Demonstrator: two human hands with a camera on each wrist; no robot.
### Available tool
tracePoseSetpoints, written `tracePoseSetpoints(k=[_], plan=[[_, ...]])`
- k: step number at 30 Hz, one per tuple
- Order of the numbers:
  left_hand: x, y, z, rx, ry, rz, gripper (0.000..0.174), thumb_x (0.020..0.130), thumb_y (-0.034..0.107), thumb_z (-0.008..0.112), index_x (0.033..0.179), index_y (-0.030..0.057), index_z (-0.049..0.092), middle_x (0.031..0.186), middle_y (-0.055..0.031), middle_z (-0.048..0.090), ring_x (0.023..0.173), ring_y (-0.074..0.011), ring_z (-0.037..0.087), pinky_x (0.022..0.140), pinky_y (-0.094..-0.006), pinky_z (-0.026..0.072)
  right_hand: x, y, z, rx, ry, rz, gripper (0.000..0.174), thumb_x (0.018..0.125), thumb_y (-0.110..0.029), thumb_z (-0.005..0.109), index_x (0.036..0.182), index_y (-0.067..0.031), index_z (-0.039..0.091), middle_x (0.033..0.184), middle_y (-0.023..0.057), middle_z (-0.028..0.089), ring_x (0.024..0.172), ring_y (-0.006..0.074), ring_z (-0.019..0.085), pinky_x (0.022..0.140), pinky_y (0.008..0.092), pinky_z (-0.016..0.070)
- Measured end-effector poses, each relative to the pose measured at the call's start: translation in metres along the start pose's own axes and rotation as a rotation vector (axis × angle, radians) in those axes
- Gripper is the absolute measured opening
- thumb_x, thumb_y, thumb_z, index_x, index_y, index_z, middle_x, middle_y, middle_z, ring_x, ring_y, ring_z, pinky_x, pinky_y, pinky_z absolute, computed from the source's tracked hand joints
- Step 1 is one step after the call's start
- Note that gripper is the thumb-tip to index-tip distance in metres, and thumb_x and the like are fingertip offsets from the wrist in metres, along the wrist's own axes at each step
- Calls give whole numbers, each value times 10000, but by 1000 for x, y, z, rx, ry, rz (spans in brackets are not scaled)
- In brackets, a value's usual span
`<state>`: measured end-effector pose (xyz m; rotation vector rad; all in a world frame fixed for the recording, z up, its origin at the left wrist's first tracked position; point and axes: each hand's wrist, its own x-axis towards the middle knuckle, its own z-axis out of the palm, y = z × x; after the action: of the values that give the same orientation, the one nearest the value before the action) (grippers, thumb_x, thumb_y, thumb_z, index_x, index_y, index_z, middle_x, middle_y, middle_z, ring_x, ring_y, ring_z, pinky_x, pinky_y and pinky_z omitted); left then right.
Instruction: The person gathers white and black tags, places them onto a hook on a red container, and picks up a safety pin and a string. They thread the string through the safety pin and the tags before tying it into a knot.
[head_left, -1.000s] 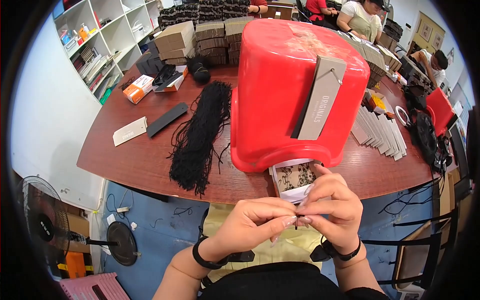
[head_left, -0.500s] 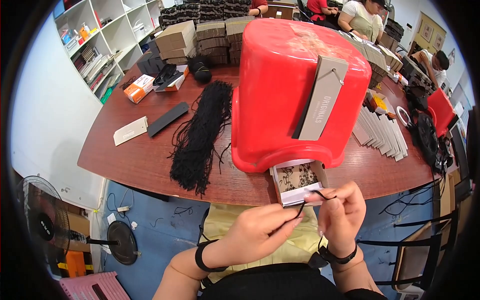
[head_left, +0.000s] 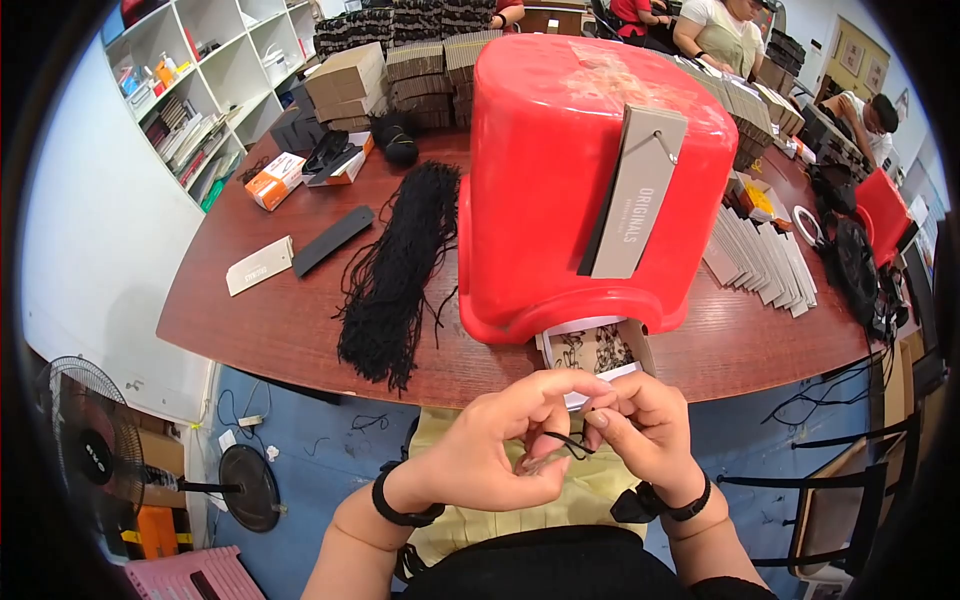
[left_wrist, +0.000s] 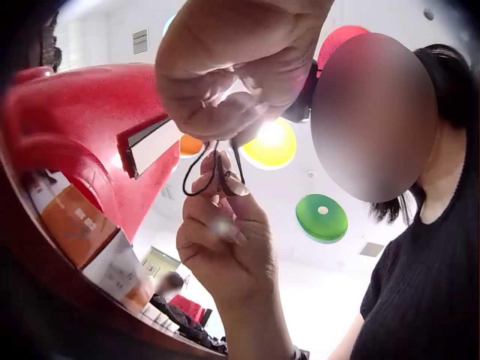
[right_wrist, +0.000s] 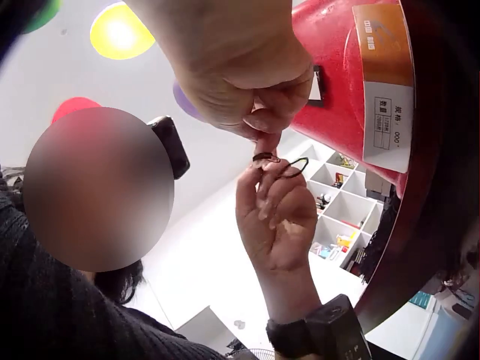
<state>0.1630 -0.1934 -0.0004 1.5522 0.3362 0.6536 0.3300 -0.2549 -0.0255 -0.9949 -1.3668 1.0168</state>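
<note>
Close together in front of the body, both hands work on a thin black cord (head_left: 572,442). My left hand (head_left: 500,440) holds one side of it, with a loop round its fingers; the right wrist view shows this loop (right_wrist: 298,169) at the fingertips. Thumb and fingers of my right hand (head_left: 650,435) pinch the cord's other side. Two loops of cord (left_wrist: 187,186) hang between the hands in the left wrist view. Just beyond the hands, an open box (head_left: 645,350) of small dark wire pieces sits under the red plastic stool (head_left: 540,180).
A grey tag (head_left: 630,215) printed ORIGINALS hangs on the stool. Left of it lies a bundle of black cords (head_left: 395,280), with loose tags (head_left: 260,265) further left. Fanned grey tags (head_left: 770,265) lie at the right. Stacked cards (head_left: 420,65) and people are behind.
The hands held the cord pinched close together, then drew apart with it stretched between them. Now they are together again, with the left fingers spread and the cord looped between the hands.
</note>
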Motion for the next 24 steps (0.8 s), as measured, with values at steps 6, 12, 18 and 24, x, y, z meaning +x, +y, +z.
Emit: tracePoseSetpoints(k=[6, 12, 18, 24], plan=[[2, -8, 4, -69, 97, -231, 345, 740, -26, 556, 1060, 6, 434, 651, 40, 462, 580, -1, 406, 539, -145, 321, 1, -1, 2, 147, 53, 15, 66, 815, 1, 505, 870, 36, 510, 704, 52, 567, 605, 63, 514, 533, 191, 414], [1, -7, -3, 12, 6, -206, 284, 724, -47, 549, 1001, -7, 501, 635, 42, 452, 570, -8, 384, 514, -155, 296, 1, -2, -3, 286, -38, 92, 71, 816, 4, 499, 878, 37, 511, 721, 54, 563, 609, 64, 502, 549, 196, 415], [-3, -12, -1, 93, 58, -115, 309, 727, 19, 565, 1029, 17, 501, 584, 54, 395, 506, -14, 323, 468, -183, 286, 2, 0, -1, 237, -13, 47, 79, 818, 4, 497, 889, 34, 511, 732, 55, 561, 618, 71, 504, 551, 197, 411], [4, -8, -1, -187, 48, -372, 254, 759, 46, 573, 1000, -3, 507, 590, 75, 420, 512, 17, 347, 455, -152, 266, 3, -3, -1, 299, -70, 89, 78, 822, -2, 495, 888, 38, 509, 749, 63, 561, 632, 72, 505, 554, 199, 407]])
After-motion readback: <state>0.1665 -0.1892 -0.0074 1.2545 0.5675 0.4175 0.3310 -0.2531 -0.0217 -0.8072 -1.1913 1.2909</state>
